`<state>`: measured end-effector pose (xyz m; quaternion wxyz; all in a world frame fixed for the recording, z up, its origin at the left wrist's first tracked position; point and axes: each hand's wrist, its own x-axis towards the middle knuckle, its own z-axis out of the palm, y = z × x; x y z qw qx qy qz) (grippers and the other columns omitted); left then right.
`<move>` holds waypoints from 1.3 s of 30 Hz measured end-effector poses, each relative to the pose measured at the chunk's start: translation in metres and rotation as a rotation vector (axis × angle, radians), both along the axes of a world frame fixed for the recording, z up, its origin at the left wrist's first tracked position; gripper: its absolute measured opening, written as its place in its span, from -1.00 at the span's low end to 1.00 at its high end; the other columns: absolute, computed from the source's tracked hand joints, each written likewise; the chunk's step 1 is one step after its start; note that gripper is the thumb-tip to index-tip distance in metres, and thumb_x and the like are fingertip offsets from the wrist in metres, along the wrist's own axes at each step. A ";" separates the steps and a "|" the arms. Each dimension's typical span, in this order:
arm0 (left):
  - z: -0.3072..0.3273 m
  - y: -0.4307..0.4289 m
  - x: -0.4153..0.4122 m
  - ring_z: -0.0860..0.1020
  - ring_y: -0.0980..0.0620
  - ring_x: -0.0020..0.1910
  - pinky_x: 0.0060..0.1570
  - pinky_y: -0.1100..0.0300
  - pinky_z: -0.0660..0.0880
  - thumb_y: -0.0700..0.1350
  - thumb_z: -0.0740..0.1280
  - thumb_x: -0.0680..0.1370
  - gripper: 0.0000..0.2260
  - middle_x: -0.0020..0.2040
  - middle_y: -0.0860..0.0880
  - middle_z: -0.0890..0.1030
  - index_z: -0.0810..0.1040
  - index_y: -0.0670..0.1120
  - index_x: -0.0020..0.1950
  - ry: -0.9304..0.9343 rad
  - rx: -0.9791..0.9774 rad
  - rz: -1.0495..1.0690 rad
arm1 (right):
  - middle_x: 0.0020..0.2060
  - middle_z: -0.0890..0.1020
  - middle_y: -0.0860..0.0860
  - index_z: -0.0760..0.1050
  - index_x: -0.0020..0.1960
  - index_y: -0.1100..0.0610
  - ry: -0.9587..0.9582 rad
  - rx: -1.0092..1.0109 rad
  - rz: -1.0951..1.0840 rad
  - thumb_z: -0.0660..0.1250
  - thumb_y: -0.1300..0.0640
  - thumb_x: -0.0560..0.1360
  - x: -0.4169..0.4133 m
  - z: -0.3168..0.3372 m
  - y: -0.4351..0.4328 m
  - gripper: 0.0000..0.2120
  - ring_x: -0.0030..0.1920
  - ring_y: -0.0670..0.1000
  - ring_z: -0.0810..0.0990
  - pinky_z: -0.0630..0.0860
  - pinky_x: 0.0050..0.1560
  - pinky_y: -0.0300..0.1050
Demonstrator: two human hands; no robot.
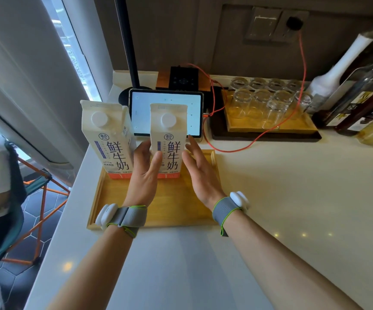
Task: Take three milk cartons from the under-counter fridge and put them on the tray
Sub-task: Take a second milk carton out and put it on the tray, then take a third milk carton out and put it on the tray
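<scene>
Hands flank the second milk carton (168,139): the left hand (146,166) rests its thumb and fingers on the carton's left edge, while the right hand (200,168) is spread wide, just beside the right face and seemingly not gripping. This carton stands upright at the back of the wooden tray (158,211), near the first milk carton (108,137). I think a good release is slow and straight, so nothing tips. A third carton is not in view.
</scene>
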<state>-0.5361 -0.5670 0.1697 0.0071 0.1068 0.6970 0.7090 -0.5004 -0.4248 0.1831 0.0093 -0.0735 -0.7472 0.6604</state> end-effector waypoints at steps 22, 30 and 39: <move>0.032 0.192 0.281 0.56 0.00 0.20 0.14 0.05 0.52 0.13 0.25 0.56 -0.79 0.18 0.06 0.59 0.48 0.12 0.16 0.030 -0.029 -0.101 | 0.28 0.64 -0.13 0.44 0.37 -0.13 0.023 -0.188 -0.408 0.20 -0.42 0.43 0.327 0.021 0.194 -0.38 0.32 -0.13 0.58 0.47 0.39 0.03; 0.002 0.331 0.439 0.57 0.03 0.20 0.16 -0.01 0.54 0.11 0.24 0.58 -0.76 0.15 0.09 0.60 0.49 0.03 0.17 -0.062 -0.111 -0.249 | 0.23 0.67 -0.07 0.46 0.38 0.00 0.018 -0.184 -0.511 0.19 -0.35 0.51 0.482 -0.010 0.306 -0.40 0.26 -0.03 0.62 0.51 0.33 -0.02; -0.064 0.424 0.553 0.67 -0.08 -0.06 -0.15 0.08 0.57 -0.08 0.32 0.62 -0.95 -0.02 -0.09 0.67 0.56 -0.02 0.04 -0.380 -0.218 -0.233 | 0.06 0.72 -0.10 0.56 0.23 -0.05 -0.111 -0.260 -0.667 0.21 -0.23 0.50 0.597 -0.073 0.389 -0.58 0.10 -0.09 0.68 0.55 0.09 -0.27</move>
